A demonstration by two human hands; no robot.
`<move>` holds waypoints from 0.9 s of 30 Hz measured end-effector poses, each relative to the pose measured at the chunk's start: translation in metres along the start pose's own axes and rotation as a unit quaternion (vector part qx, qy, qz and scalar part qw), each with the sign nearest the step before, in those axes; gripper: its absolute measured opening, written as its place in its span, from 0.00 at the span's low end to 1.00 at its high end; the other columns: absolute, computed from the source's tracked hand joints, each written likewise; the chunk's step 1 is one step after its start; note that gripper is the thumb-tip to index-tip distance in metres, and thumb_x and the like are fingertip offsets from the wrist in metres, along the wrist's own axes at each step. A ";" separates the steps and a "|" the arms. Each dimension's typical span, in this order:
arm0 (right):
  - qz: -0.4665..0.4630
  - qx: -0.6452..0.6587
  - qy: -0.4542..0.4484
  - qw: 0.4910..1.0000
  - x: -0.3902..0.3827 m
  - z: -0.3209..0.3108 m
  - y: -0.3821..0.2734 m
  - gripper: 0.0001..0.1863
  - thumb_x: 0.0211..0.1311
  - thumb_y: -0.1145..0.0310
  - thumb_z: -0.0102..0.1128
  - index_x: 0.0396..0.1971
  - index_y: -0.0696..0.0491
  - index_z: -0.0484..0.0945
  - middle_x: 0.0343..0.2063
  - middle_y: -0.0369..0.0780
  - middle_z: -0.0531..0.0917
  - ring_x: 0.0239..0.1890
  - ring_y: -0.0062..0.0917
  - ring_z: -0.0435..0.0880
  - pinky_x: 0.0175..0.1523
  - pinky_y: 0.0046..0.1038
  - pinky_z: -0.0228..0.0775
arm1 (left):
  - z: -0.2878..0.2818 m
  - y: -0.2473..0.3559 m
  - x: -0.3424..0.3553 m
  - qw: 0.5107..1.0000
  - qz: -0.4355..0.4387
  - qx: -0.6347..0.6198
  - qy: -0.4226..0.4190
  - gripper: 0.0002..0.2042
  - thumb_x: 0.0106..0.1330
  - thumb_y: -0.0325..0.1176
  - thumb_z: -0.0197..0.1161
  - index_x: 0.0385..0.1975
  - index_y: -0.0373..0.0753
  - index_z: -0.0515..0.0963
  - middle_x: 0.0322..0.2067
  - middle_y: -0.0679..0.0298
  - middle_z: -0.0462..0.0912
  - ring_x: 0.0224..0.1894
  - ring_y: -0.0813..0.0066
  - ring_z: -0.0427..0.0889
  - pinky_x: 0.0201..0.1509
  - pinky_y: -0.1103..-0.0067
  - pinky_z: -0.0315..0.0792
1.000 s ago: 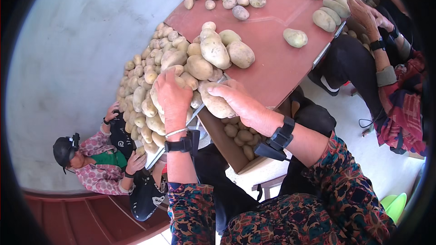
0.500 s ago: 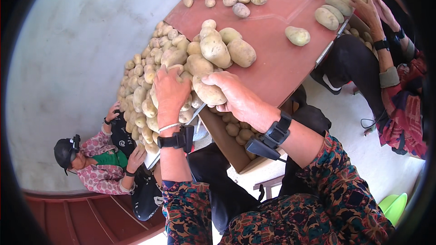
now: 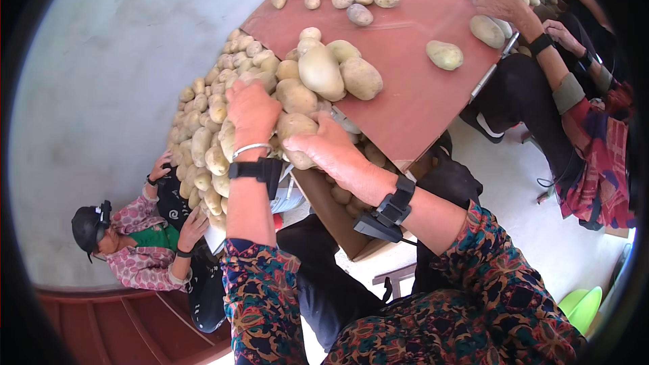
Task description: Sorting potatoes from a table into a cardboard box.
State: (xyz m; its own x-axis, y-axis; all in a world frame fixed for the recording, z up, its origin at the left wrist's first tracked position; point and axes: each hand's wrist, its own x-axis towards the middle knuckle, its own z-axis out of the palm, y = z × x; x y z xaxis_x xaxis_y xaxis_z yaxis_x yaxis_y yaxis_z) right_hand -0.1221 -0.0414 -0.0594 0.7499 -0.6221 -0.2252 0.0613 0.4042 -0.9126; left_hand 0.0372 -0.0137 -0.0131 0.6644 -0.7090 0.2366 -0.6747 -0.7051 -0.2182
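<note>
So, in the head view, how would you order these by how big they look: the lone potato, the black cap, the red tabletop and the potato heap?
1. Red tabletop
2. Potato heap
3. Black cap
4. Lone potato
Nearness to the camera may skew these apparent sizes.

potato heap (image 3: pixel 201 145): left | lone potato (image 3: pixel 444 55): right, on tabletop (image 3: pixel 399 67) | box (image 3: pixel 333 220): below tabletop edge

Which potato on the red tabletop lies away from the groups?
The yellowish oval potato right of the heap of large potatoes and up-left of the metal edge strip. It touches no other; the rest sit in heaps or groups.
</note>
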 end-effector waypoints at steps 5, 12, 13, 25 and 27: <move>-0.074 -0.137 -0.011 0.988 -0.013 0.007 -0.027 0.34 0.47 0.63 0.63 0.55 0.61 0.67 0.49 0.57 0.77 0.52 0.48 0.78 0.57 0.40 0.69 | 0.006 -0.018 -0.003 0.999 -0.021 -0.031 0.002 0.17 0.55 0.30 0.60 0.45 0.37 0.76 0.47 0.45 0.76 0.52 0.44 0.75 0.54 0.60 0.71; -0.250 -0.243 0.074 0.934 0.005 0.005 -0.023 0.36 0.50 0.68 0.60 0.62 0.58 0.62 0.53 0.52 0.72 0.57 0.48 0.71 0.61 0.43 0.65 | -0.003 -0.009 -0.008 0.988 -0.066 -0.138 0.022 0.25 0.58 0.24 0.55 0.60 0.42 0.72 0.49 0.41 0.73 0.52 0.42 0.75 0.55 0.60 0.72; -0.279 -0.244 0.075 0.926 0.006 0.013 -0.022 0.35 0.52 0.69 0.60 0.63 0.57 0.62 0.52 0.52 0.71 0.55 0.47 0.70 0.60 0.43 0.65 | -0.007 -0.018 -0.011 0.987 -0.074 -0.140 0.025 0.25 0.58 0.24 0.55 0.59 0.41 0.72 0.49 0.41 0.72 0.52 0.42 0.75 0.55 0.61 0.72; -0.382 -0.292 0.124 0.868 0.034 0.053 -0.005 0.31 0.54 0.75 0.60 0.59 0.61 0.63 0.50 0.53 0.71 0.53 0.50 0.69 0.57 0.45 0.66 | -0.006 -0.026 -0.019 0.974 -0.105 -0.181 0.084 0.18 0.59 0.22 0.55 0.50 0.36 0.76 0.44 0.44 0.77 0.53 0.45 0.74 0.55 0.62 0.71; -0.368 -0.304 0.094 0.874 0.030 0.053 -0.009 0.28 0.53 0.75 0.60 0.55 0.62 0.65 0.48 0.53 0.72 0.52 0.49 0.70 0.55 0.44 0.66 | -0.002 -0.036 -0.021 0.975 -0.081 -0.181 0.103 0.16 0.59 0.22 0.55 0.48 0.34 0.77 0.41 0.45 0.79 0.53 0.46 0.74 0.55 0.62 0.71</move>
State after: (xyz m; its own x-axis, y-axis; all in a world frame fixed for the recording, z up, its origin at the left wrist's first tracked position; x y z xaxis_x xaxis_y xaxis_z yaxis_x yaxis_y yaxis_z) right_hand -0.0652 -0.0286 -0.0402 0.5294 -0.6866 0.4984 0.0770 -0.5462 -0.8341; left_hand 0.0468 0.0267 -0.0089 0.7184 -0.5437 0.4339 -0.6597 -0.7304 0.1771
